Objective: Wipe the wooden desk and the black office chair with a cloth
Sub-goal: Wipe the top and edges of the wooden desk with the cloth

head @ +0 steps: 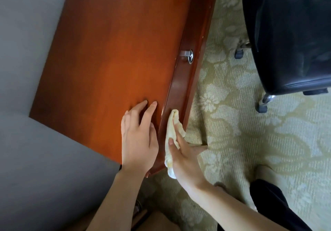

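**Carpeted room: cloth on desk front rail**

Pale green carpet (250,141) w/ leaf pattern fills the right half of the view; grey wall (26,33) runs along the left. Wooden desk (111,60) sits between them, reddish-brown top bare and glossy, seen from above at a slant. Its front rail faces the carpet and carries a small metal fitting (188,56) about midway along; can't tell if it's a lock or a pull.

Left hand (138,141) lies flat on the desk top, close to the near corner and just inside the front edge. Fingers straight, slightly spread, fingertips touching the wood, holding nothing.

Right hand (184,161) is just beside it, off the edge, pressing a pale yellow cloth (172,125) against the front rail. Thumb lies over the cloth and pins it to the fingers, which run fairly straight along the rail w/ fabric bunched round them. One end of the cloth pokes out past the fingertips; the other hangs loose below the palm, near the desk corner.

Black office chair (290,33) stands well apart at upper right, on the carpet, nobody touching it. Seat padding shiny and dark; chrome base and a caster (261,108) show under it.

Dark trouser leg (272,204) at bottom right, under the right forearm.
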`<state>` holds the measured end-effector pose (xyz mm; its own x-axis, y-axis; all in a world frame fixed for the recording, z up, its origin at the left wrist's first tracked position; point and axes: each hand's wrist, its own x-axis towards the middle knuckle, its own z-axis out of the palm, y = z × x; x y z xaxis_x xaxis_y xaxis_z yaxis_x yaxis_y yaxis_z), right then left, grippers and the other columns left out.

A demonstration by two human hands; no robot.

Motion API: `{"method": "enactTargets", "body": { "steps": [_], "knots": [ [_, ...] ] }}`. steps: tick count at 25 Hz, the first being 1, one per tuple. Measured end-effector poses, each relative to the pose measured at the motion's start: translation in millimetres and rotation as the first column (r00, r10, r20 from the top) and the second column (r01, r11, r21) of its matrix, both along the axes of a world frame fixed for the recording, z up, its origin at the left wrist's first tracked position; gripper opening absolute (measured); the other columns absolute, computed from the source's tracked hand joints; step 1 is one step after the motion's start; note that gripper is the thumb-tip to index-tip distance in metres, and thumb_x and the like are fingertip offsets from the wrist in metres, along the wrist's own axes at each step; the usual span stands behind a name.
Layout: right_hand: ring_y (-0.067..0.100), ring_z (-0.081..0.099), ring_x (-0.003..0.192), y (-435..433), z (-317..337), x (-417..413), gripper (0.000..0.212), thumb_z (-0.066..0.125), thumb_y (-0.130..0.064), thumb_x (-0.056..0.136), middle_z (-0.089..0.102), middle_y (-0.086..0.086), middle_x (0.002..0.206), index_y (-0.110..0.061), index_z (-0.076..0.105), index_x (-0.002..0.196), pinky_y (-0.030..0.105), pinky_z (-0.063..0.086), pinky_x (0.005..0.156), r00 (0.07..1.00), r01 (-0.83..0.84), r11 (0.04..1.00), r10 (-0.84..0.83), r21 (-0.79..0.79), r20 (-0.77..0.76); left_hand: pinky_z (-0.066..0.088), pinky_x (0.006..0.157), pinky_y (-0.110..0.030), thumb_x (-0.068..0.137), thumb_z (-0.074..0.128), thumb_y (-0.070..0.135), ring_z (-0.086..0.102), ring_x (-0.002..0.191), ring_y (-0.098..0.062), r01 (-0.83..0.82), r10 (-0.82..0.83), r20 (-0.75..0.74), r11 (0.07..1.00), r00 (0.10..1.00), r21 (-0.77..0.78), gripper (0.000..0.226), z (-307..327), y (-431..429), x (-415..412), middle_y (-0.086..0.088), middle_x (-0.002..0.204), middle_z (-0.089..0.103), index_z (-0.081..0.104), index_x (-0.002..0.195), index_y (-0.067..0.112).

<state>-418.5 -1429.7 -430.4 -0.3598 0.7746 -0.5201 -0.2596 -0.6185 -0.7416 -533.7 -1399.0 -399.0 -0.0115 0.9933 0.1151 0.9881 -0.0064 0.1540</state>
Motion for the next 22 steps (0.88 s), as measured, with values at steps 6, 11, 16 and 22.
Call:
{"method": "enactTargets", "body": {
  "steps": [6, 11, 16, 22],
  "knots": [
    [-0.006, 0.019, 0.136, 42, 12, -12, 0.052, 0.035, -0.027, 0.103, 0.022, -0.025, 0.152, -0.068, 0.016, 0.128, 0.026, 0.02, 0.115, 0.984, 0.15, 0.97, -0.165, 0.192, 0.067, 0.033, 0.109, -0.04, 0.095, 0.03, 0.022, 0.032, 0.124, -0.008, -0.024, 0.016, 0.16, 0.999, 0.987, 0.045, 0.043, 8, 40, 18, -0.003, 0.136, 0.046, 0.052, 0.132, 0.018],
    [0.002, 0.042, 0.121, 107, 20, -5, 0.05, 0.039, -0.022, 0.101, 0.052, -0.016, 0.122, -0.055, 0.025, 0.135, 0.007, 0.034, 0.087, 0.946, 0.291, 0.946, -0.307, 0.141, 0.107, 0.018, 0.119, -0.036, 0.101, 0.031, 0.014, 0.017, 0.137, 0.004, -0.027, 0.026, 0.254, 1.0, 0.967, 0.001, 0.048, 6, 88, 16, 0.019, 0.147, 0.028, 0.029, 0.146, 0.034],
    [0.009, 0.057, 0.104, 153, 40, 0, 0.044, 0.043, -0.021, 0.1, 0.06, 0.0, 0.122, -0.04, 0.039, 0.139, 0.006, 0.026, 0.083, 0.901, 0.39, 0.919, -0.393, 0.055, 0.184, -0.011, 0.115, -0.017, 0.1, 0.023, 0.022, -0.005, 0.144, 0.004, 0.106, -0.08, 0.25, 0.99, 0.965, -0.093, 0.049, 8, 151, 18, 0.021, 0.153, 0.007, 0.017, 0.147, 0.035],
    [0.002, 0.063, 0.065, 179, 67, 22, 0.033, 0.047, -0.02, 0.097, 0.071, -0.009, 0.078, -0.044, 0.056, 0.118, 0.013, 0.049, 0.057, 0.918, 0.339, 0.941, -0.331, 0.0, 0.217, -0.015, 0.113, -0.017, 0.103, 0.026, 0.014, -0.007, 0.146, -0.005, 0.237, -0.195, 0.284, 0.964, 0.939, -0.119, 0.049, 11, 222, 40, 0.006, 0.16, 0.01, 0.022, 0.151, 0.025]
  ]
}}
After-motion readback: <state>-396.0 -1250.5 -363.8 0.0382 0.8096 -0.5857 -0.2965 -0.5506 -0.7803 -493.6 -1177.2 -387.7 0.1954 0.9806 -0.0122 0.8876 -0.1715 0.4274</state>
